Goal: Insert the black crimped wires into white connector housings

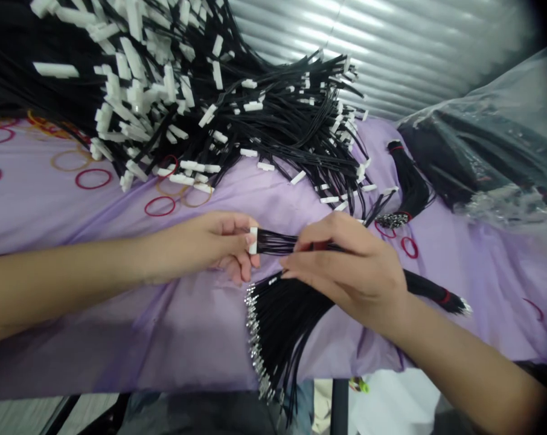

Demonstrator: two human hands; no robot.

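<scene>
My left hand (214,244) pinches a small white connector (253,240) between thumb and fingers. Thin black wires (278,242) run from that connector to my right hand (346,266), whose fingers are closed on them. Under my right hand lies a fanned bundle of black wires with metal terminals (273,320), reaching past the table's front edge. Both hands hover just above the purple cloth (142,326).
A big heap of black wires with white connectors (201,103) fills the back left. Red and orange rubber bands (93,178) lie scattered on the cloth. A banded wire bundle (409,181) and a clear plastic bag of wires (491,151) lie at the right. A corrugated metal wall (391,48) stands behind.
</scene>
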